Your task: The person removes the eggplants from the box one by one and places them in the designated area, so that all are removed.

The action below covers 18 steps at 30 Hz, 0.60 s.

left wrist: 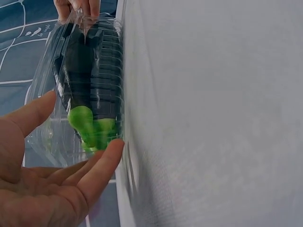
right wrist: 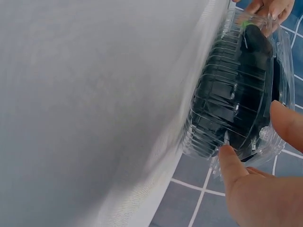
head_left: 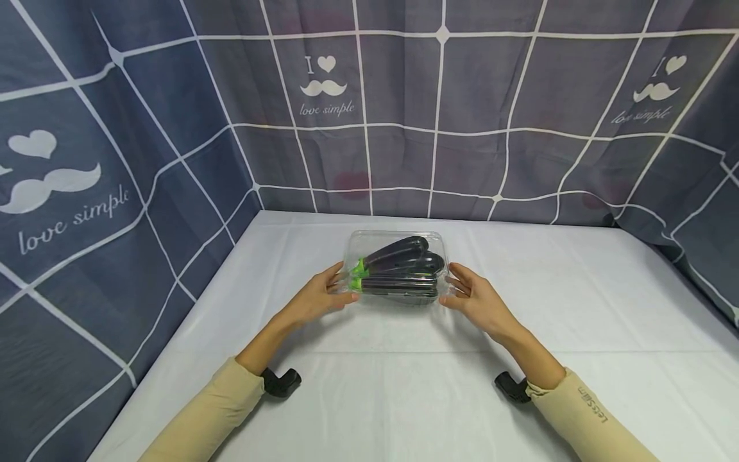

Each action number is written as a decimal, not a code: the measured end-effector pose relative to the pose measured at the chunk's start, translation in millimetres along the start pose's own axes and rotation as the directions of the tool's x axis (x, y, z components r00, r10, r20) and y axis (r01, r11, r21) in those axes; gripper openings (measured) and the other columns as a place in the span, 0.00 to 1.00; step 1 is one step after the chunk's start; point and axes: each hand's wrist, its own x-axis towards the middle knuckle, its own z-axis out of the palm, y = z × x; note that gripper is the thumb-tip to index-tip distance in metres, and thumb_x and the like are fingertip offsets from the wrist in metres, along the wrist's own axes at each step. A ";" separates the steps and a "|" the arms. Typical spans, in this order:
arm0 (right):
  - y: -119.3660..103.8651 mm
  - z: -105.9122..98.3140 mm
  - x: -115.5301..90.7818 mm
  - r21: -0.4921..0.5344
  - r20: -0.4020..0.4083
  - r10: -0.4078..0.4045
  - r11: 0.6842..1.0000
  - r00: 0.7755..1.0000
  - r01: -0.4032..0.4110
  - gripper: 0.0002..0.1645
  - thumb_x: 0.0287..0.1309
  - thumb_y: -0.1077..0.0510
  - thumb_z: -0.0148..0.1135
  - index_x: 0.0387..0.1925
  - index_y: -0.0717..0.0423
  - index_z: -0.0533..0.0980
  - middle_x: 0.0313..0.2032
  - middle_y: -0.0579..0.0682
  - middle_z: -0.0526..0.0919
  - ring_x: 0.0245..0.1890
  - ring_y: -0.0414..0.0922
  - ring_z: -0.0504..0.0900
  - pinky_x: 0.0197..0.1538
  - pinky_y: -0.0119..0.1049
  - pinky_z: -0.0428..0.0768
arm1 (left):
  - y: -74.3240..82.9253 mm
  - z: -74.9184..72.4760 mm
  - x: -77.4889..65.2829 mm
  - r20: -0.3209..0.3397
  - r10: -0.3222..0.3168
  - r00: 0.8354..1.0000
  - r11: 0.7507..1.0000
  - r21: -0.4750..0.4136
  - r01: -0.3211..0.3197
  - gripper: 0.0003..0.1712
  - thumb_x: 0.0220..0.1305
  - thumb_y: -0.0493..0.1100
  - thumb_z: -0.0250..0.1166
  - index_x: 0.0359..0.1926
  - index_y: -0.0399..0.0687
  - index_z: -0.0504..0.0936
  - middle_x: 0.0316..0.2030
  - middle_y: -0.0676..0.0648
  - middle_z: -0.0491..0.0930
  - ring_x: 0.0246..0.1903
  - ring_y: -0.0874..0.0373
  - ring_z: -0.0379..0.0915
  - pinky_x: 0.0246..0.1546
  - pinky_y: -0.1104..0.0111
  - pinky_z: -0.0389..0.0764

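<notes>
A clear plastic clamshell container with several dark purple eggplants inside is at the middle of the far part of the table. The eggplants' green caps face left. At the left end, my left hand holds the container between thumb and fingers. My right hand grips the opposite end the same way; in the right wrist view one fingertip touches the ribbed side. Some fingers are hidden behind the plastic. Whether the base touches the table, I cannot tell.
A white cloth covers the table. Dark grey-blue curtains with white grid lines stand behind it and at both sides. Black wrist-worn devices show at both sleeves.
</notes>
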 end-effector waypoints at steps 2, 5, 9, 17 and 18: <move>-0.6 0.7 0.2 -0.003 -0.002 0.000 1.000 1.000 0.000 0.48 0.63 0.67 0.62 0.75 0.70 0.45 0.75 0.65 0.48 0.72 0.61 0.56 0.69 0.50 0.60 | 0.0 -0.3 -0.5 -0.002 0.004 1.000 1.000 0.010 -0.004 0.54 0.64 0.48 0.70 0.78 0.42 0.44 0.74 0.36 0.53 0.71 0.42 0.51 0.57 0.55 0.74; -1.4 1.7 0.4 -0.004 0.000 -0.002 1.000 1.000 0.002 0.47 0.64 0.68 0.60 0.75 0.71 0.45 0.75 0.65 0.47 0.72 0.62 0.55 0.69 0.50 0.59 | -0.3 -0.9 -1.2 -0.008 0.006 1.000 1.000 0.031 -0.006 0.54 0.64 0.49 0.69 0.78 0.42 0.44 0.73 0.36 0.53 0.71 0.40 0.51 0.61 0.51 0.69; -1.7 2.1 1.1 -0.008 0.004 -0.008 1.000 1.000 0.008 0.46 0.65 0.68 0.59 0.75 0.70 0.44 0.75 0.65 0.46 0.72 0.61 0.54 0.70 0.50 0.58 | -0.5 -1.7 -1.3 -0.008 0.012 1.000 0.999 0.050 -0.011 0.54 0.65 0.50 0.68 0.78 0.41 0.44 0.73 0.34 0.52 0.72 0.39 0.49 0.64 0.48 0.63; 3.2 2.0 1.7 0.031 -0.002 0.002 1.000 1.000 -0.002 0.44 0.65 0.71 0.56 0.75 0.69 0.44 0.75 0.64 0.47 0.72 0.61 0.54 0.69 0.50 0.59 | 1.6 -0.9 -2.7 0.028 0.013 1.000 0.999 0.051 -0.014 0.53 0.68 0.50 0.66 0.78 0.42 0.41 0.75 0.35 0.44 0.73 0.40 0.44 0.67 0.48 0.58; 3.3 2.7 1.9 0.041 -0.002 0.002 0.999 1.000 -0.002 0.44 0.65 0.71 0.55 0.75 0.69 0.44 0.75 0.64 0.47 0.72 0.61 0.54 0.69 0.50 0.59 | 1.6 -0.9 -2.9 0.029 0.011 1.000 0.999 0.051 -0.013 0.53 0.68 0.50 0.66 0.78 0.42 0.41 0.75 0.36 0.44 0.73 0.40 0.44 0.67 0.48 0.58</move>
